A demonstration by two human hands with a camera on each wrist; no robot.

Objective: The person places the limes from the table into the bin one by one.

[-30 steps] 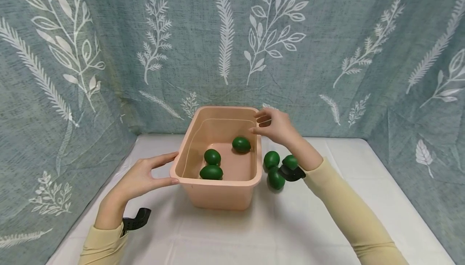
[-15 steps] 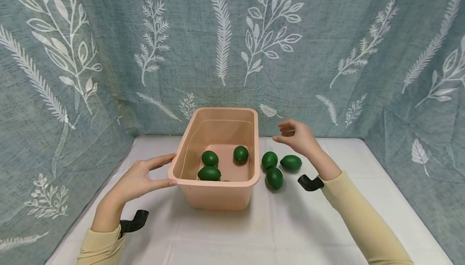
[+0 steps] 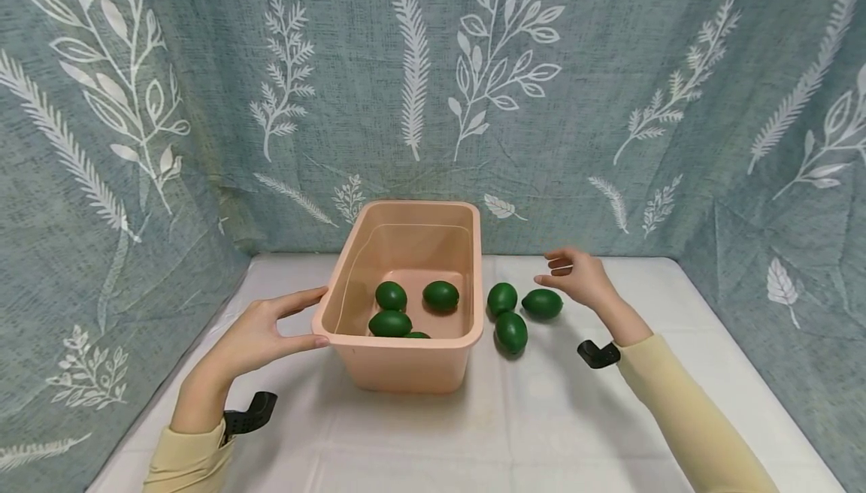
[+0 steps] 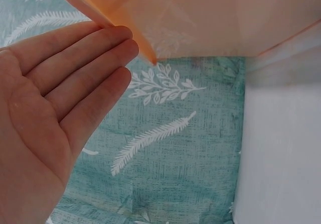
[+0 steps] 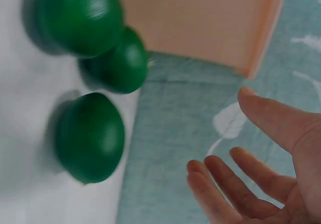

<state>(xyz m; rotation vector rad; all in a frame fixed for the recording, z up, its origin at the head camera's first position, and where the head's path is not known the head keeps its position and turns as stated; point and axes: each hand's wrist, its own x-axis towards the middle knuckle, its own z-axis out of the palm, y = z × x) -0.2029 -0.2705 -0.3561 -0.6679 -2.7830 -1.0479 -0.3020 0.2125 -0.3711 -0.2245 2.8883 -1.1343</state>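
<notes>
Long pale-yellow sleeves (image 3: 686, 403), left one creased near its cuff (image 3: 195, 444). Black bent wrist units (image 3: 252, 414), one per side. Hands (image 3: 253, 331) bare.

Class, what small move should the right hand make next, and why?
Probably lower the right hand onto the rightmost loose lime: the hand is empty and hovers close to it, while other limes are already in the peach bin.
</notes>
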